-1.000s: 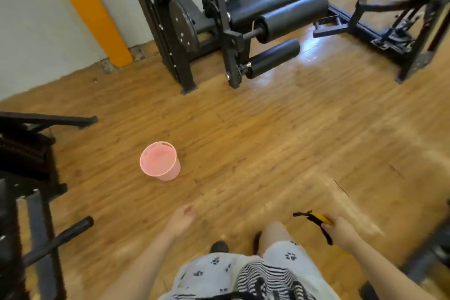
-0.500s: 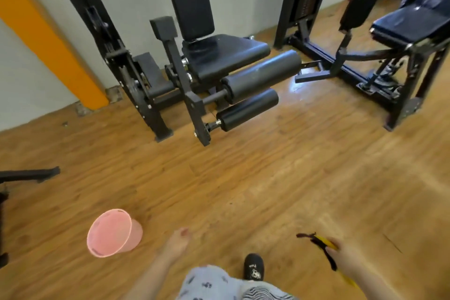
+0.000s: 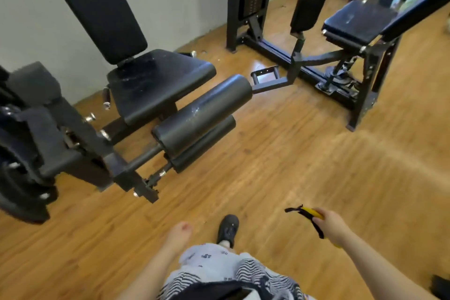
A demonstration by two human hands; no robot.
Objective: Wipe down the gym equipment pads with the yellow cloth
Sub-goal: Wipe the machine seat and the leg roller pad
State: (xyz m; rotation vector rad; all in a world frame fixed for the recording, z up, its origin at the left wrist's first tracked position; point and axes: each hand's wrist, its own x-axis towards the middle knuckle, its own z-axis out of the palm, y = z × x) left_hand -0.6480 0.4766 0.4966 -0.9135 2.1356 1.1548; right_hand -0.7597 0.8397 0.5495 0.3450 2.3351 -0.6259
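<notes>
right hand (image 3: 332, 225) grips bunched yellow cloth (image 3: 313, 213) with black trim; left hand (image 3: 179, 234) hangs loose, empty

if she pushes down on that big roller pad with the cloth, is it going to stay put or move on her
The upper roller pad is a cylinder on a metal rod, so it may spin under a sideways wipe. Its rod joins a pivoting lever arm, so a hard push could swing it. The cloth in her right hand looks limp and should wrap the curve.
</notes>
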